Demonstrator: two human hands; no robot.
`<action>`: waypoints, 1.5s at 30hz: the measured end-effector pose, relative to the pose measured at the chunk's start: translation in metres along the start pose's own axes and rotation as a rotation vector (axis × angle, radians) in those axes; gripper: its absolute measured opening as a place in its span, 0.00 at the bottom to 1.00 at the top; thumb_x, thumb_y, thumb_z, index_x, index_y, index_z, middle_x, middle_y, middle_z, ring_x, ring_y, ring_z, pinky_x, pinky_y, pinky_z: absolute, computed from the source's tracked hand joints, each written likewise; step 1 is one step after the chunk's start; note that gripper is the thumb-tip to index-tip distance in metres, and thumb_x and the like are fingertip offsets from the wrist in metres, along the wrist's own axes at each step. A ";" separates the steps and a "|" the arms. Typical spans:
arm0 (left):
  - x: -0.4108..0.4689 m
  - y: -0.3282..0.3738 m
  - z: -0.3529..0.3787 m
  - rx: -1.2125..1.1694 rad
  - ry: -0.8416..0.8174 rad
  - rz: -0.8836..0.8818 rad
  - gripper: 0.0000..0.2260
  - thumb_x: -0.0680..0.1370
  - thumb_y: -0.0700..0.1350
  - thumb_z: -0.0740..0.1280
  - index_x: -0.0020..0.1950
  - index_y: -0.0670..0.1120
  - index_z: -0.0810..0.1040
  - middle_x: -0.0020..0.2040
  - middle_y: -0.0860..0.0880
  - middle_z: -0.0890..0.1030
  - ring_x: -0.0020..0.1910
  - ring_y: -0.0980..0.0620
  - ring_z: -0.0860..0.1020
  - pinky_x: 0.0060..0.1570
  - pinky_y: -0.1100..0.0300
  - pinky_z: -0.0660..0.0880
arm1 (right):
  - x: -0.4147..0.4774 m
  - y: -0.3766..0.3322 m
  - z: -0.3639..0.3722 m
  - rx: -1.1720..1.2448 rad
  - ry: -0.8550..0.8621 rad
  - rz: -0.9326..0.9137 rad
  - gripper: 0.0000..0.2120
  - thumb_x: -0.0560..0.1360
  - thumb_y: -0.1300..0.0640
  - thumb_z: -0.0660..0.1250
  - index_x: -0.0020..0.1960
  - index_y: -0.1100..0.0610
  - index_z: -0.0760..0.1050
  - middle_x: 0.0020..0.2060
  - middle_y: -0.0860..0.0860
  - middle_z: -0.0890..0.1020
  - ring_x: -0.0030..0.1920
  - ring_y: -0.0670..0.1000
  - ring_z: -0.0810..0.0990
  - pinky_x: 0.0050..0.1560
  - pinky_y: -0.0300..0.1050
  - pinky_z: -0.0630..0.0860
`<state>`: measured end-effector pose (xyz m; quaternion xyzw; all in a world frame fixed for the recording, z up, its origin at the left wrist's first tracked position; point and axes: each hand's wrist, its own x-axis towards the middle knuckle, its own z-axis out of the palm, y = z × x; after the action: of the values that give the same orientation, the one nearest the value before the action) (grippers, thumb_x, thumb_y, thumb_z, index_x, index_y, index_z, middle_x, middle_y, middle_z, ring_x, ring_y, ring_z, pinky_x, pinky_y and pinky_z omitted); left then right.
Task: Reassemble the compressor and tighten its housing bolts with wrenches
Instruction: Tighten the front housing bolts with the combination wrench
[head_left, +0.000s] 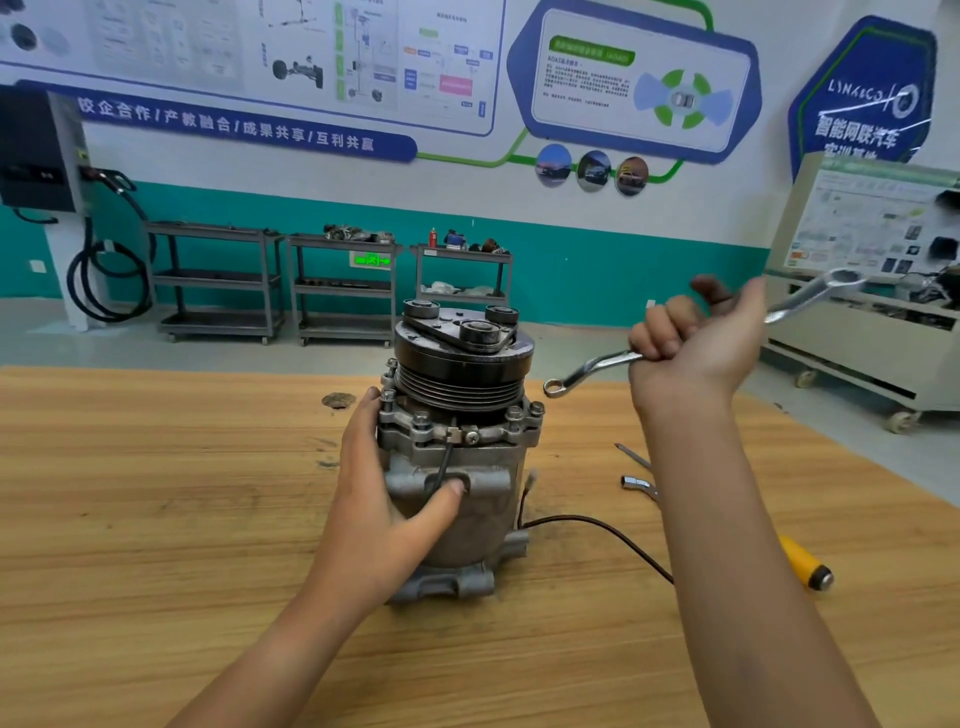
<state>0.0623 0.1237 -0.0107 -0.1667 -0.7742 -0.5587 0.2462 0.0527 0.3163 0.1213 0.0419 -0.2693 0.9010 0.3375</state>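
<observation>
A grey metal compressor (467, 509) stands upright on the wooden table (156, 519), its black pulley (462, 364) on top. Several housing bolts (421, 418) stick up around its upper flange. My left hand (379, 488) wraps the left side of the body, thumb pressed on the front boss. My right hand (696, 343) is raised to the right of the pulley and grips a silver double-ended ring wrench (587, 371) by its middle. One ring end hangs near the pulley, apart from the bolts; the other points up and right.
A dark wire (597, 525) trails from the compressor's base across the table. A yellow-handled screwdriver (805, 564) and two small metal tools (636, 480) lie at the right, partly behind my right arm. Grey shelf carts (343, 291) line the far wall; a wheeled display stand (862, 322) stands at right.
</observation>
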 end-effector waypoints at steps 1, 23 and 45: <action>0.000 0.000 0.000 0.002 0.003 0.007 0.38 0.70 0.45 0.73 0.71 0.60 0.52 0.70 0.60 0.61 0.68 0.66 0.60 0.66 0.63 0.60 | 0.006 0.004 -0.003 0.005 0.038 0.078 0.20 0.82 0.48 0.49 0.36 0.56 0.66 0.19 0.46 0.57 0.18 0.45 0.54 0.19 0.34 0.51; 0.000 0.001 -0.001 0.042 -0.026 -0.025 0.40 0.70 0.47 0.71 0.76 0.52 0.53 0.74 0.56 0.60 0.72 0.58 0.59 0.71 0.54 0.60 | 0.027 0.037 -0.014 0.160 0.131 0.466 0.18 0.81 0.55 0.50 0.34 0.56 0.64 0.15 0.46 0.59 0.13 0.44 0.55 0.15 0.33 0.51; 0.002 -0.006 0.003 0.072 0.036 0.052 0.37 0.70 0.50 0.71 0.74 0.55 0.55 0.71 0.58 0.63 0.69 0.63 0.61 0.65 0.67 0.58 | 0.040 0.024 -0.016 0.084 0.082 0.394 0.18 0.82 0.56 0.49 0.33 0.56 0.62 0.15 0.46 0.58 0.13 0.44 0.55 0.15 0.33 0.51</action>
<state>0.0574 0.1242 -0.0150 -0.1677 -0.7846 -0.5270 0.2802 0.0085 0.3329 0.1069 -0.0342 -0.2207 0.9609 0.1634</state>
